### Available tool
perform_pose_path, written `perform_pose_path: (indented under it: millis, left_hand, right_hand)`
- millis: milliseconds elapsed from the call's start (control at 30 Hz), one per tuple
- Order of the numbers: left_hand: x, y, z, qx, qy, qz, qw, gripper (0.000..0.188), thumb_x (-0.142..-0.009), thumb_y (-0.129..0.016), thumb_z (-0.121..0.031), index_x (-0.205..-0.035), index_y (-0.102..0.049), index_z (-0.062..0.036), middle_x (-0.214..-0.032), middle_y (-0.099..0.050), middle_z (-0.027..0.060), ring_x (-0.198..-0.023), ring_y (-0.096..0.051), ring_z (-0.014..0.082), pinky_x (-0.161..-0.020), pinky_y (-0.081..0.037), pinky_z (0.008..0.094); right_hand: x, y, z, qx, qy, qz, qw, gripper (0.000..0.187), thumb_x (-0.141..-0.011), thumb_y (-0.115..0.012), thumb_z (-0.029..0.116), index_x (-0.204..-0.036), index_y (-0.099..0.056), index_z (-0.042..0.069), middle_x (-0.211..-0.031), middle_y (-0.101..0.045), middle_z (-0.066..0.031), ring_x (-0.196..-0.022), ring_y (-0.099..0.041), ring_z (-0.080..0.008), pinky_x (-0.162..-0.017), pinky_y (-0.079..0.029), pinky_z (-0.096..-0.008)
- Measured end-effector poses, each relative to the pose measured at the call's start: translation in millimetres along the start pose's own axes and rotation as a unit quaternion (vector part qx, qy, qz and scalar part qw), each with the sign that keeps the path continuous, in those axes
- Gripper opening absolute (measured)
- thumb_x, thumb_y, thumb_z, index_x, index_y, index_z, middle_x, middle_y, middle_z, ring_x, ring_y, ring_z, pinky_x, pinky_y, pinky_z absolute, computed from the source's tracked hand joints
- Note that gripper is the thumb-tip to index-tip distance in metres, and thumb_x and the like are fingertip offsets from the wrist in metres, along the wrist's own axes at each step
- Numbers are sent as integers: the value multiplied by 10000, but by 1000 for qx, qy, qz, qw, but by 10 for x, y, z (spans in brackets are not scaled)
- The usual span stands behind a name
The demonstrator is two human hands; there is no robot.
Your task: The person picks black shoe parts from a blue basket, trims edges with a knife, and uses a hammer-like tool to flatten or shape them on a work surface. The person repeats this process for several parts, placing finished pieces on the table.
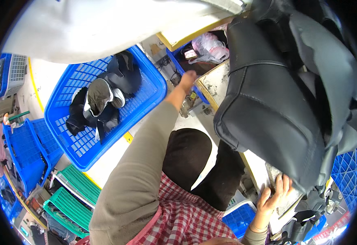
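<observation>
My left hand (188, 81) reaches forward beside the corner of the worn work table (216, 80), at the end of an outstretched arm. Its fingers look curled in, and whatever they may hold is hidden. Nearer to me, my right hand (275, 198) lies open on the table's edge, fingers spread, next to the lower end of a large black leather-like piece (272, 108). That piece has stitched seams and a padded, folded shape. More black and grey pieces (323, 61) are heaped over and behind it.
A blue plastic basket (157, 87) at left holds several dark sewn pieces (99, 98). Beyond my left hand, another blue bin (178, 61) contains a clear plastic bag (210, 47). Green baskets (70, 208) and blue crates (25, 149) stand at far left. Dark scraps (305, 216) lie at lower right.
</observation>
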State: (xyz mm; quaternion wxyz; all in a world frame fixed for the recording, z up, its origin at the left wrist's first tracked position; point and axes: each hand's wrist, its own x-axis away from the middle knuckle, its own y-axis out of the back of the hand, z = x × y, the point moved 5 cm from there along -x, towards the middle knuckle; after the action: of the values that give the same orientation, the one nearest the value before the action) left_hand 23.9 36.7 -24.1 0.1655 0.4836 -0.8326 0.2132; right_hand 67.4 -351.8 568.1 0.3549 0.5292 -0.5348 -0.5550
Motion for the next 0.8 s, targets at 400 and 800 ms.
perform_pose_path:
  millis: [400,800]
  left_hand:
    - [3712,1400,47,-262,31,108,958,276,-974,-649,-245,-1073,-750,-9,-1001,-756,137,-882,-705,236,-824,-547,389]
    - [5101,2623,144,-519,173,269,793,434,-996,-657,-309,-1290,-675,11,-1309,-684,186,-1247,-618,259,-1052,-481,419]
  right_hand:
    - [-244,295,207,-83,-29,-93,992,378,-973,-600,113,-1343,-647,58,-1415,-631,-158,-1329,-546,-385,-1160,-392,-485]
    - [4692,-574,1790,-506,-741,58,437,848,-1035,-285,710,-1498,-523,41,-1425,-609,-234,-1344,-561,-314,-1110,-439,-413]
